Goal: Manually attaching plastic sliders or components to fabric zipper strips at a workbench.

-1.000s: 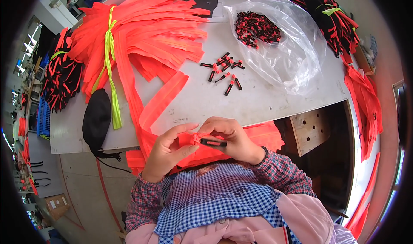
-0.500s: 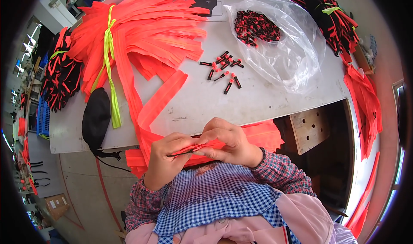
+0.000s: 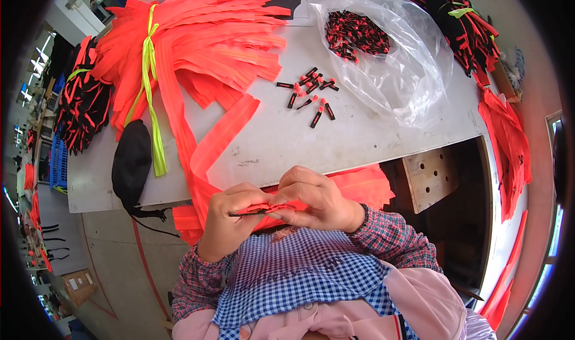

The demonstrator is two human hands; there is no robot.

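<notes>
We were in a textile workshop: beyond our fingers (image 3: 293, 191), the counter (image 3: 353, 139) bore a big tied bundle of orange strips (image 3: 197, 40), and beyond them to the right a clear bag (image 3: 413, 82) held a heap of small black-and-red pieces (image 3: 356, 34). Far left of them, we saw a blue crate (image 3: 58, 163) and a red-lined floor (image 3: 111, 238).
</notes>
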